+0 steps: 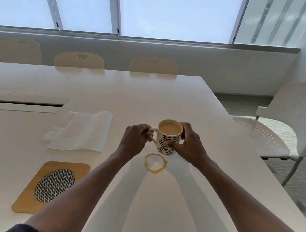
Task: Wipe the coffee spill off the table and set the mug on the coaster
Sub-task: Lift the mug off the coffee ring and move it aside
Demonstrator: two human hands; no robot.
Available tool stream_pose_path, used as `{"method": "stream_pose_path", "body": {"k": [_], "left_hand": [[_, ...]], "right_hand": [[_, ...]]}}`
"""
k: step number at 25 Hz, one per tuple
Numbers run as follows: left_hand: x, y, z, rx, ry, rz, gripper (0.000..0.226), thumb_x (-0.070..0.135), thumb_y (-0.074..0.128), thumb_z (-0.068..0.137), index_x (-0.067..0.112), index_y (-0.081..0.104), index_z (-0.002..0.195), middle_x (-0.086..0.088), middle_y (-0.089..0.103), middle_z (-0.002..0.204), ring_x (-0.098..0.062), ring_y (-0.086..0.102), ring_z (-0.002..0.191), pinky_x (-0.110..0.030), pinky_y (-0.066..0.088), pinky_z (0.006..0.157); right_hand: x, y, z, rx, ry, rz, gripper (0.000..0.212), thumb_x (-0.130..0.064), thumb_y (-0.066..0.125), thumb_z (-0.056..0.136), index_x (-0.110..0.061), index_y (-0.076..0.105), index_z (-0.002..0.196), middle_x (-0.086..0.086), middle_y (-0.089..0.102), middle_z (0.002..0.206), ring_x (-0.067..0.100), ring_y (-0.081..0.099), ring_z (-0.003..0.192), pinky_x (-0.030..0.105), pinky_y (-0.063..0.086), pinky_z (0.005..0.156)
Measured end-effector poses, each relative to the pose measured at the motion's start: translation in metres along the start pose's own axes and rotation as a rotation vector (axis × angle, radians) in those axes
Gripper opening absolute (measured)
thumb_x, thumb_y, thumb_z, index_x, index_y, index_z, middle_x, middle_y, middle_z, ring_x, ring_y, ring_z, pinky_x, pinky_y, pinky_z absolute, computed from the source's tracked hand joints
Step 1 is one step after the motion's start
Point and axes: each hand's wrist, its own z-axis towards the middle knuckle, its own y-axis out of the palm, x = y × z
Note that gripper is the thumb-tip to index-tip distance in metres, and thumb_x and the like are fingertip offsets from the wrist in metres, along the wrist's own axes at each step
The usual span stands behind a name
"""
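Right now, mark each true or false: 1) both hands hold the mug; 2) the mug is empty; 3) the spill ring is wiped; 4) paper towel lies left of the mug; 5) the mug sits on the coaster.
1) True: left hand grips the handle, right hand the body of the white leaf-patterned ceramic mug.
2) False: it holds milky coffee.
3) False: the brown coffee ring remains on the white table.
4) True: folded white paper towel.
5) False: the wooden coaster lies bare, near left.

A white perforated chair [283, 129] stands beside the table's right edge.
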Motion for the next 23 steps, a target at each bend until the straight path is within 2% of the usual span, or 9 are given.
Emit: {"method": "stream_pose_path", "body": {"k": [4, 8, 12, 16, 20, 23], "left_hand": [[0.007, 0.017, 0.022, -0.015, 0.008, 0.018, 0.01, 0.006, 0.063, 0.093, 0.004, 0.073, 0.091, -0.006, 0.073, 0.071, -0.016, 0.07, 0.066, -0.042, 0.059, 0.073], [0.011, 0.037, 0.044, -0.037, -0.003, 0.006, 0.011, 0.002, 0.061, 0.093, 0.003, 0.072, 0.092, -0.008, 0.073, 0.073, -0.019, 0.072, 0.069, -0.043, 0.06, 0.074], [0.012, 0.057, 0.067, -0.058, -0.015, 0.009, 0.013, 0.0, 0.059, 0.093, 0.002, 0.071, 0.092, -0.01, 0.073, 0.073, -0.023, 0.072, 0.071, -0.045, 0.059, 0.074], [0.012, 0.074, 0.087, -0.064, -0.022, 0.022, 0.013, 0.001, 0.059, 0.093, 0.004, 0.072, 0.09, -0.008, 0.073, 0.072, -0.022, 0.071, 0.07, -0.044, 0.059, 0.074], [0.009, 0.087, 0.101, -0.072, -0.048, 0.027, 0.013, 0.003, 0.059, 0.093, 0.005, 0.072, 0.091, -0.007, 0.073, 0.072, -0.02, 0.07, 0.069, -0.043, 0.058, 0.074], [0.005, 0.095, 0.111, -0.087, -0.055, 0.036, 0.013, 0.002, 0.058, 0.093, 0.003, 0.071, 0.092, -0.009, 0.073, 0.074, -0.022, 0.071, 0.071, -0.043, 0.059, 0.075]], "right_hand": [[0.014, -0.013, 0.014, 0.021, 0.025, 0.005, 0.079, -0.058, 0.083, 0.06, -0.022, 0.047, 0.121, -0.01, 0.063, 0.105, 0.005, 0.061, 0.097, 0.029, 0.055, 0.079], [0.03, -0.027, 0.029, 0.025, 0.044, 0.003, 0.076, -0.057, 0.082, 0.062, -0.025, 0.045, 0.12, -0.016, 0.061, 0.104, -0.001, 0.06, 0.096, 0.023, 0.053, 0.076], [0.049, -0.039, 0.045, 0.022, 0.056, -0.016, 0.076, -0.055, 0.083, 0.063, -0.023, 0.045, 0.121, -0.009, 0.062, 0.107, 0.006, 0.061, 0.098, 0.03, 0.056, 0.079], [0.065, -0.049, 0.061, 0.005, 0.066, -0.033, 0.075, -0.051, 0.085, 0.065, -0.022, 0.044, 0.122, -0.013, 0.06, 0.104, 0.003, 0.061, 0.096, 0.03, 0.057, 0.078], [0.081, -0.054, 0.077, -0.005, 0.065, -0.057, 0.075, -0.043, 0.087, 0.067, -0.018, 0.045, 0.123, -0.006, 0.062, 0.106, 0.014, 0.062, 0.097, 0.037, 0.057, 0.081], [0.091, -0.056, 0.086, -0.016, 0.066, -0.07, 0.075, -0.043, 0.086, 0.067, -0.017, 0.045, 0.124, -0.005, 0.062, 0.107, 0.015, 0.062, 0.097, 0.037, 0.057, 0.081]]}}
